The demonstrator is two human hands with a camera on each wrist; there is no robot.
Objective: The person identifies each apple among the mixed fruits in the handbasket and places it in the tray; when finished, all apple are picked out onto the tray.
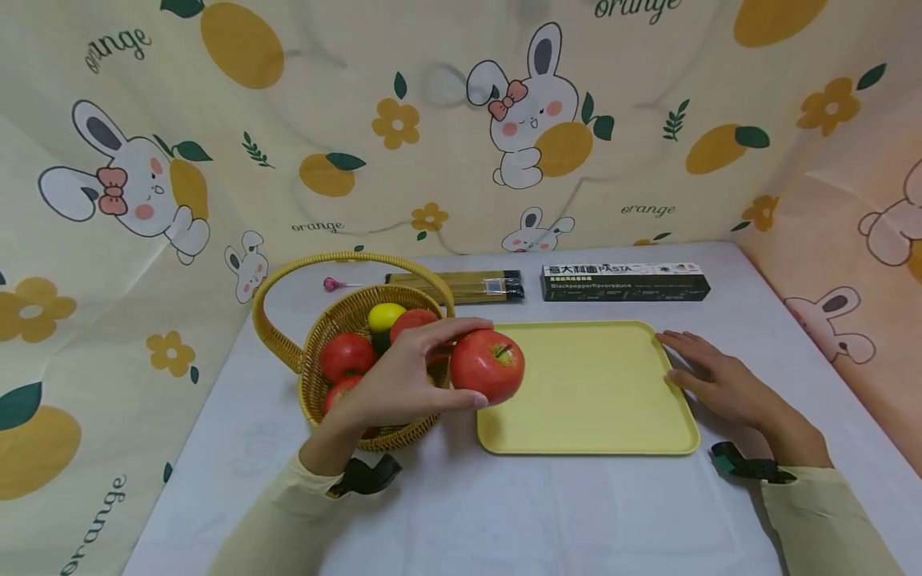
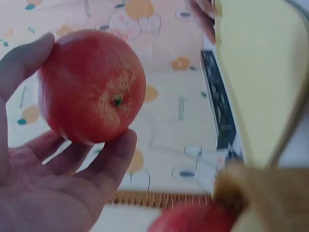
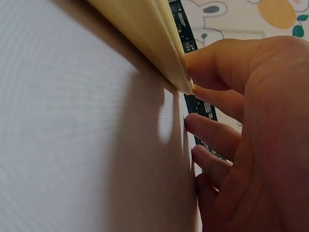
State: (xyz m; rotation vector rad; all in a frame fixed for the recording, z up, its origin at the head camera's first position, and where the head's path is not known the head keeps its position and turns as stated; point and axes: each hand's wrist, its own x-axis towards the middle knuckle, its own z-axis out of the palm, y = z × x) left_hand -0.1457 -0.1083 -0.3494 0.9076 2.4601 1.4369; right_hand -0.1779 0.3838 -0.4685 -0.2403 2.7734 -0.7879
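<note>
The white table (image 1: 504, 512) spreads beneath both grips. The pale yellow tray (image 1: 591, 392) lies between the hands, its left side just beyond the left grip's fingertips, its right rim touched by the right hand (image 1: 727, 384). The wicker basket (image 1: 406, 438) sits beneath and to the left of the left grip, its handle arching over on the far side. Past the tray, ahead of the right hand and to its left, is the black pasta box (image 1: 625, 283); a long brown packet (image 1: 461, 286) lies beyond the left grip. The right hand is loosely extended and holds nothing. The left hand (image 1: 414, 372) is parted only as wide as the red apple (image 1: 487, 366), thumb on the near side, fingers curled round the far side, stem exposed. Behind this grip, in the basket, are other red fruits (image 1: 347, 357) and a smaller yellow fruit (image 1: 386, 317).
</note>
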